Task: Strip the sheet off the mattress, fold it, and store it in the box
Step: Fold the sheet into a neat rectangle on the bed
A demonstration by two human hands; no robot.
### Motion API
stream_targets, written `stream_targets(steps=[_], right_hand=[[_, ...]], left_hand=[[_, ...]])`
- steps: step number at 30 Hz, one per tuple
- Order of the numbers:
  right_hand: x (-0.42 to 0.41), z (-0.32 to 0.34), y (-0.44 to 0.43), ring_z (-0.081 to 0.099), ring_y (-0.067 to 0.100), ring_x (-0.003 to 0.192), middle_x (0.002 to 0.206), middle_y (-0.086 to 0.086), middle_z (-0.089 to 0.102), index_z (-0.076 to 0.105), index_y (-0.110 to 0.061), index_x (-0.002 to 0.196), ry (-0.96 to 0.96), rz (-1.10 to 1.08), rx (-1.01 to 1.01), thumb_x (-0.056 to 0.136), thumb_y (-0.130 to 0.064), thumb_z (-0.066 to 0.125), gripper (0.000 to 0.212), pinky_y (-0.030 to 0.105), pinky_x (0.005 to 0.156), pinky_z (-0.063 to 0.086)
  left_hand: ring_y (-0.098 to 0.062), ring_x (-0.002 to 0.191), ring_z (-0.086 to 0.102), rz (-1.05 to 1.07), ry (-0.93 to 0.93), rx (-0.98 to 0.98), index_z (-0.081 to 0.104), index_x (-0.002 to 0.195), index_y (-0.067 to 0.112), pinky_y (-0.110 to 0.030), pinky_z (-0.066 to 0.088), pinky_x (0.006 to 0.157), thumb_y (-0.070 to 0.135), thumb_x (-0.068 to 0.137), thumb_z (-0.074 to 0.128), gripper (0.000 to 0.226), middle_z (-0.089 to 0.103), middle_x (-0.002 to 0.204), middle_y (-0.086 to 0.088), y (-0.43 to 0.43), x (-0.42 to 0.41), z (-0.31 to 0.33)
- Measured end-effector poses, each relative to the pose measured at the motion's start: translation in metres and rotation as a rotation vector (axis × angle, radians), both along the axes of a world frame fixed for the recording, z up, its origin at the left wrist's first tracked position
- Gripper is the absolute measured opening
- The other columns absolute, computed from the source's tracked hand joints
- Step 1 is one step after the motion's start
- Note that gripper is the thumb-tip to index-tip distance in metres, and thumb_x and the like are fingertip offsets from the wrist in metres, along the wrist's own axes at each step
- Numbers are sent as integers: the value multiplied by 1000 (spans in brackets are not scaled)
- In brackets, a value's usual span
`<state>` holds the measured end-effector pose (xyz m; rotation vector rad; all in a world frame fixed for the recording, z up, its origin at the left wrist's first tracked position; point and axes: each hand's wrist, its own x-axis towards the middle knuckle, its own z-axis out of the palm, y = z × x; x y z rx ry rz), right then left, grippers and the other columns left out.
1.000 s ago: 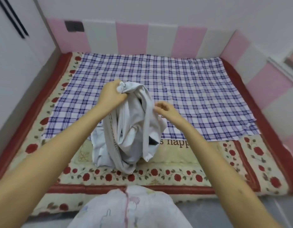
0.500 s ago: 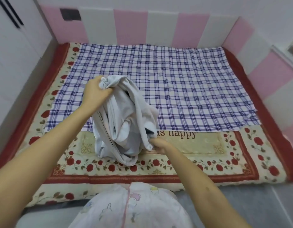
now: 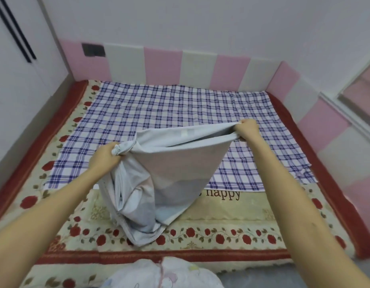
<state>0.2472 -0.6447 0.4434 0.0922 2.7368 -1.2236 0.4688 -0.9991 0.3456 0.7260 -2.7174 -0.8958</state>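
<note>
A pale grey-white sheet [image 3: 171, 175] hangs in the air over the near half of the mattress [image 3: 231, 213]. My left hand [image 3: 106, 155] grips a bunched corner of it at the left. My right hand [image 3: 247, 132] grips another edge up and to the right, so the top hem runs taut between both hands. The lower part of the sheet droops in folds and touches the rose-patterned cover. No box is in view.
A blue-and-white checked cloth [image 3: 180, 115] lies flat over the far part of the mattress. Pink and white padded panels [image 3: 163, 65] line the walls behind and to the right. A white wardrobe [image 3: 18, 65] stands at the left. My light garment [image 3: 163, 275] shows at the bottom edge.
My right hand took hold of the sheet's lower edge and pulled it up and out to the right, spreading the bundle open. My left hand kept its grip and moved slightly left.
</note>
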Motion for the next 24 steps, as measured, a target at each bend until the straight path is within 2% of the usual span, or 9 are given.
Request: stream_targets(steps=[5,7,9,12,15,17,20,22,24], right_hand=[[13,21,5,54,11,45,62,8,57,53,-5,84,-427,308,258,88,-2,46,9,16,38,42],[17,11,8,59,8,47,67,7,60,54,-5,88,-525,330,241,91,-3,45,9,16,40,44],[17,-4,8,59,10,47,66,9,60,53,-3,91,-467,250,224,90,0,42,12,18,40,42],[13,-25,0,55,17,48,60,10,60,57,-1,93,-190,79,342,90,-1,44,14,24,46,41],[16,-38,-4,64,21,58,66,9,66,61,-7,81,42,8,496,89,-7,51,12,27,56,48],[16,-42,-4,68,25,65,70,10,68,57,-9,75,74,47,516,86,-4,51,14,29,58,52],[12,-40,-3,68,26,56,76,18,65,47,-10,73,-36,136,213,88,1,40,20,28,45,52],[9,-38,-7,62,17,45,86,18,57,45,-10,81,-103,69,-132,90,4,32,22,21,35,43],[7,-35,-15,59,16,51,92,12,55,49,-10,100,-155,-99,-532,95,4,28,25,20,41,47]], left_hand=[[-32,72,55,14,-60,-60,57,85,5,-39,42,62,4,84,52,5,59,77,-11,-9,-4,-2],[-33,73,56,11,-91,-56,58,86,5,-38,42,61,4,84,51,7,60,79,-13,-13,-3,-10],[-34,73,56,11,-108,-53,58,88,3,-40,44,63,2,83,50,10,61,81,-15,-17,-1,-18],[-32,76,56,7,-120,-72,60,92,5,-37,42,61,4,86,49,12,62,86,-14,-16,-2,-20],[-30,77,55,4,-131,-84,60,92,13,-33,36,60,9,90,47,14,61,85,-8,-9,-6,-16],[-29,75,54,3,-135,-79,59,90,14,-32,35,59,8,88,48,13,60,84,-8,-9,-7,-16],[-30,76,55,-11,-125,-53,59,88,11,-31,33,55,1,82,51,14,62,85,-10,-15,-2,-17],[-32,76,56,-45,-110,-24,58,85,8,-31,31,53,-1,80,55,12,62,85,-13,-18,2,-19],[-31,77,55,-88,-95,0,59,87,10,-31,30,53,3,81,62,9,62,86,-12,-18,3,-19]])
